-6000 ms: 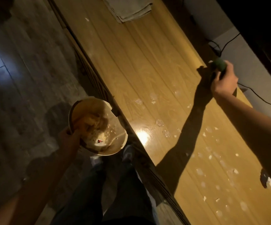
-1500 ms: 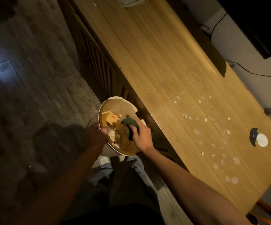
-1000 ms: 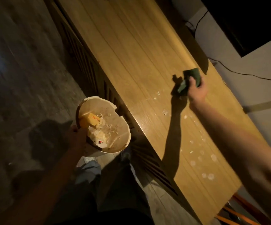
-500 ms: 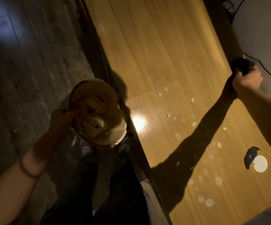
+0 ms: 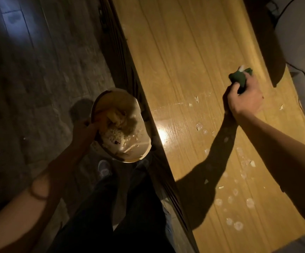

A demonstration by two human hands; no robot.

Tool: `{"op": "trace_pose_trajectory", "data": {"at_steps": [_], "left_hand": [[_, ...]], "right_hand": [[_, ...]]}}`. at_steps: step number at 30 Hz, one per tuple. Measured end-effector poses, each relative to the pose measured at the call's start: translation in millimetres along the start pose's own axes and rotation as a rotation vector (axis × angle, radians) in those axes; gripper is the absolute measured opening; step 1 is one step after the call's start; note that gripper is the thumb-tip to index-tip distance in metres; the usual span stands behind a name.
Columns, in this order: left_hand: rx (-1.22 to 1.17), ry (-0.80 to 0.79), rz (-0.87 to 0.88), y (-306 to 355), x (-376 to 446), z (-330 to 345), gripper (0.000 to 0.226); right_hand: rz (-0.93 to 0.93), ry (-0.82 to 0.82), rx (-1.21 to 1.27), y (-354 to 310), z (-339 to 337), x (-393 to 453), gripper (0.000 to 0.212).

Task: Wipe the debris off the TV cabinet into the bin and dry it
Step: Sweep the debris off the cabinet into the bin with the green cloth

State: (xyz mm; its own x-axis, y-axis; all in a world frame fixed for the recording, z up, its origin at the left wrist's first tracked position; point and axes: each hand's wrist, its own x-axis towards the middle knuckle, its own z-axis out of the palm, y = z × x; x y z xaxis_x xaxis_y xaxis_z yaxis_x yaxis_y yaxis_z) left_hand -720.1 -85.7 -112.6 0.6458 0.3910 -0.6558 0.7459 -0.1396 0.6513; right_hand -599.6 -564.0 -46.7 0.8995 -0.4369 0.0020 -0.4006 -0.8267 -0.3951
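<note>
While the right hand [image 5: 244, 99] reaches out over the wooden TV cabinet [image 5: 184, 70], its fingers are curled tight around a scrunched-up dark green cloth [image 5: 238, 79]. A small pale bit pokes out of the top of the cloth. I cannot tell if the cloth is touching the cabinet top or is held just above it. The right arm throws a long dark shadow across the wood, back toward the person.

The left hand [image 5: 85, 129] holds the rim of a round bin [image 5: 142, 143] with its fingers wrapped over the edge. The bin sits off the front edge of the cabinet, over the floor, and it is tipped so you can see inside. In it are pale crumbs and some yellow and brown scraps.

Debris is on the cabinet top. A few small white bits [image 5: 195, 99] lie between the two hands, a little to the left of the right hand. More white flakes and round wet spots [image 5: 249, 202] lie under and beside the right forearm, closer to the person. One small white bit lies to the right of the right hand, near the back edge. A bright spot of light shines on the wood just beside the bin.

Below the left hand are dark trousers [image 5: 129, 207] and a pale shoe [image 5: 104, 168] on the grey floor [image 5: 38, 79]. A thin band is on the left wrist.
</note>
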Motion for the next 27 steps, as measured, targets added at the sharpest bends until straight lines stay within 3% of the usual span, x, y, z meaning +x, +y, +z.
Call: {"op": "trace_pose_trajectory", "data": {"at_steps": [4, 12, 17, 21, 23, 27], "left_hand": [[0.037, -0.013, 0.002, 0, -5, -1, 0.011], [0.104, -0.087, 0.046, 19, -28, -9, 0.028], [0.105, -0.074, 0.079, 24, -50, -6, 0.013], [0.108, -0.068, 0.104, 16, -61, -10, 0.016], [0.139, -0.075, 0.102, 8, -64, -14, 0.019], [0.108, -0.115, 0.067, -4, -67, -22, 0.011]], "right_hand": [[-0.053, -0.017, 0.058, -35, 17, -44, 0.048], [-0.177, -0.109, 0.138, -122, 55, -153, 0.053], [-0.241, -0.183, 0.140, -158, 66, -210, 0.056], [-0.312, -0.434, 0.319, -179, 76, -245, 0.047], [-0.304, -0.532, 0.386, -184, 82, -267, 0.043], [-0.165, -0.477, 0.520, -181, 83, -298, 0.039]]}}
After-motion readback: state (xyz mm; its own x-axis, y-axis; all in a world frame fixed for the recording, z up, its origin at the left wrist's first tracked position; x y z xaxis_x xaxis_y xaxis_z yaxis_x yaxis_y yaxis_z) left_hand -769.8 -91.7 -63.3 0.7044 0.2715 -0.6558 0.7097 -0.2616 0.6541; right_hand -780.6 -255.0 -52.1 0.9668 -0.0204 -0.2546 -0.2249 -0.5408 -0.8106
